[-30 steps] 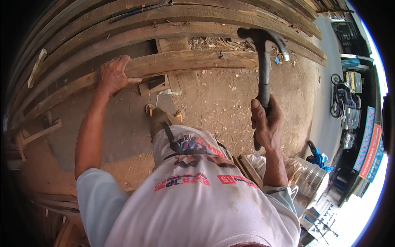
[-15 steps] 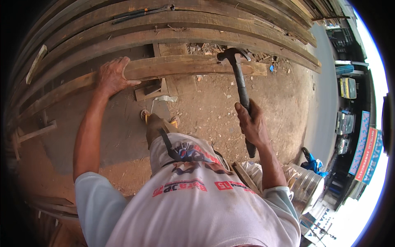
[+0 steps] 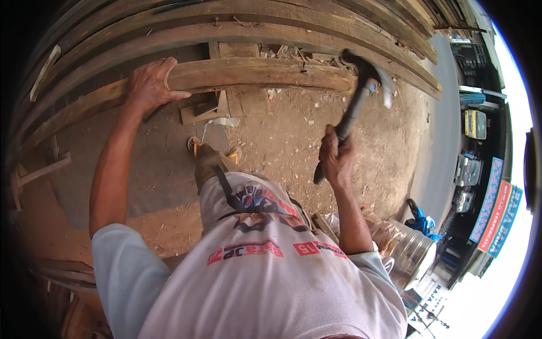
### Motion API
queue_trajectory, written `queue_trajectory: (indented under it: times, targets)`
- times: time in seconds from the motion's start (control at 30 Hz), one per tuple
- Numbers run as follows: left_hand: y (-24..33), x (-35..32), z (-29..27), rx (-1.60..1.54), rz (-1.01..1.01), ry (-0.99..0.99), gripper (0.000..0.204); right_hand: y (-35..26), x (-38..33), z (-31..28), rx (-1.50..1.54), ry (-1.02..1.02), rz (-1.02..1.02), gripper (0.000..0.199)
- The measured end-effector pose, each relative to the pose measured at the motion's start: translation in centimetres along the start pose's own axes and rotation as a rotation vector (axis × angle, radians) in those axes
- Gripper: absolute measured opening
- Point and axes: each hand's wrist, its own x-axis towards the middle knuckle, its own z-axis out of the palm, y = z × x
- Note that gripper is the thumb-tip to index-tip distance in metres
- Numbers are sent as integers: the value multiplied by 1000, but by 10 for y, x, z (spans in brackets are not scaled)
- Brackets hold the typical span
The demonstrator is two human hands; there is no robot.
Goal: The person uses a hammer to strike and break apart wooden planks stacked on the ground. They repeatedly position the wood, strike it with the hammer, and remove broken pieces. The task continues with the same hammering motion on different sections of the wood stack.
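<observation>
Wooden plank (image 3: 243, 76) is pressed down by the left hand (image 3: 148, 86), spread flat on its left part. Further right, a dark hammer (image 3: 355, 104) is gripped firmly by the right hand (image 3: 336, 158), its head raised near the plank's right end.

Single head view, looking steeply down over torso, planks (image 3: 254, 73) close ahead.

Rough weathered wooden plank (image 3: 254, 72); dark matt hammer (image 3: 355, 101).
</observation>
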Motion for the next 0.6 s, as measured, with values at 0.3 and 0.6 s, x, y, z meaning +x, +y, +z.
queue_trajectory:
  times: [0.3,0.6]
  targets:
    - [-21,-11,17,105,-68,21,89,-139,23,-60,549,297,-698,36]
    - [10,-2,-5,132,-59,35,85,23,10,28,-356,-179,138,42]
